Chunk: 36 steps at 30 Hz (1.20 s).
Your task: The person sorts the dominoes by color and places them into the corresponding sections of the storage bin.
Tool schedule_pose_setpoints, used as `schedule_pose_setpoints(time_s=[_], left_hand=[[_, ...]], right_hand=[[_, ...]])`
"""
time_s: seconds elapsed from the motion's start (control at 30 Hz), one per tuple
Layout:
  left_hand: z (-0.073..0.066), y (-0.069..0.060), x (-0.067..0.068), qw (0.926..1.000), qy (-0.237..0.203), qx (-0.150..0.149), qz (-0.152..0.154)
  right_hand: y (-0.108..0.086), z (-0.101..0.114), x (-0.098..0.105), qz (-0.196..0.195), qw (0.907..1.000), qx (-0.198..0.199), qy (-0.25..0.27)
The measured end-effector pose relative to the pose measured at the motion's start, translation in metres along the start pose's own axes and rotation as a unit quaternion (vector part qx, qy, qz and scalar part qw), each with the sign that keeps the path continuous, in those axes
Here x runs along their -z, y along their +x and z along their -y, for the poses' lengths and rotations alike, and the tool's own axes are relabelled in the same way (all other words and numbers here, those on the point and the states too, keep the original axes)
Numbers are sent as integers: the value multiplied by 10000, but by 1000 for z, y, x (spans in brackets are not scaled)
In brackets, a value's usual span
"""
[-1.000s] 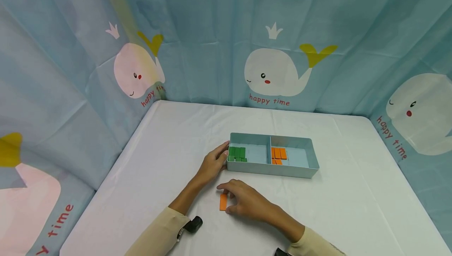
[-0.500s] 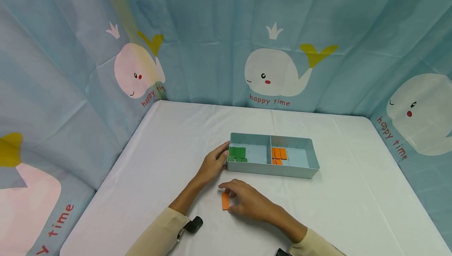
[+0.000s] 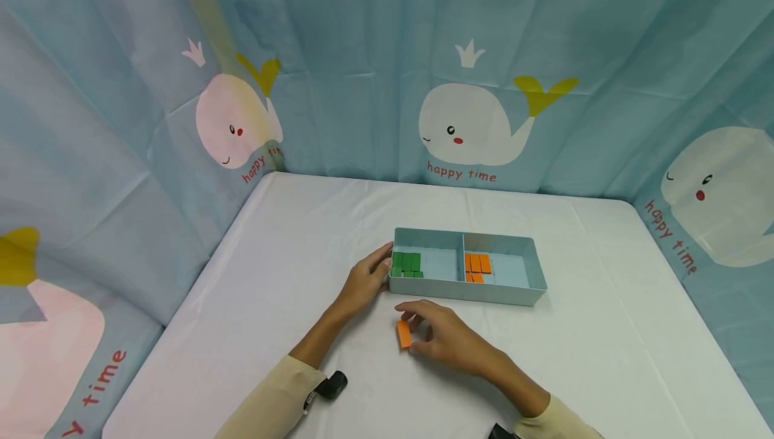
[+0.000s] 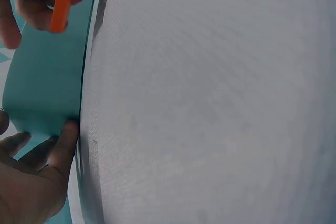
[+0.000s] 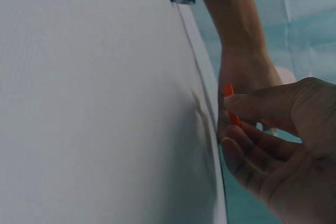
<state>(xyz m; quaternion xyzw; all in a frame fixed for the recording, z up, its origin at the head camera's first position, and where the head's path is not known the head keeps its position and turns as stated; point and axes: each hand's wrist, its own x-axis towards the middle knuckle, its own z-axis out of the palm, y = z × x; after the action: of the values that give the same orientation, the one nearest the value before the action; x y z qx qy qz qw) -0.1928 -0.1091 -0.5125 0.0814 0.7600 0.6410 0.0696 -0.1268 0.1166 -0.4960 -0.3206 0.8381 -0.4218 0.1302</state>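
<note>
My right hand [image 3: 450, 341] pinches a flat orange rectangular tile [image 3: 404, 335] between thumb and fingers. It is just in front of a pale blue-green box [image 3: 478, 291], near the box's left half. The right wrist view catches the tile [image 5: 231, 104] edge-on, with the thumb on one face. At the box's left end rests my left hand [image 3: 363, 283]; in the left wrist view its fingertips touch the end wall. Green tiles [image 3: 406, 263] lie against the left side of the box's left compartment. Orange tiles [image 3: 478, 264] lie beside the divider in the right compartment.
A white cloth [image 3: 290, 237] covers the table under the box. Behind and at the sides hangs a blue curtain [image 3: 351, 116] printed with whales. Each wrist carries a black camera, such as the one on the left sleeve [image 3: 331, 385].
The right hand has lifted the orange tile from the table, moved it right and closer to the box, and tilted it. The left hand and the box have stayed put.
</note>
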Motion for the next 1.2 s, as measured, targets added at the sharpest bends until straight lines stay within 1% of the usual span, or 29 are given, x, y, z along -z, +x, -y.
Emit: schedule_pose_setpoints(time_s=[0.2, 0.43, 0.67, 0.73, 0.93, 1.07, 1.2], left_hand=[[-2, -1, 0, 9999, 52, -27, 114], [-2, -1, 1, 9997, 180, 5, 151], [-2, -1, 2, 9996, 171, 84, 194], [-2, -2, 2, 9996, 181, 52, 203], [-3, -2, 2, 9997, 131, 3, 202], [-2, -1, 1, 9998, 64, 10, 175], [-1, 0, 1, 9999, 2, 11, 148]], right_hand=[[-9, -2, 17, -328, 9994, -147, -9], [-19, -2, 40, -690, 9974, -172, 63], [-27, -3, 59, -1059, 9943, -126, -16], [-30, -4, 63, -1163, 9931, -136, 40], [-36, -7, 79, -1364, 9904, -118, 195], [-39, -11, 89, -1491, 9886, -81, 209], [-41, -16, 99, -1631, 9865, -103, 104]])
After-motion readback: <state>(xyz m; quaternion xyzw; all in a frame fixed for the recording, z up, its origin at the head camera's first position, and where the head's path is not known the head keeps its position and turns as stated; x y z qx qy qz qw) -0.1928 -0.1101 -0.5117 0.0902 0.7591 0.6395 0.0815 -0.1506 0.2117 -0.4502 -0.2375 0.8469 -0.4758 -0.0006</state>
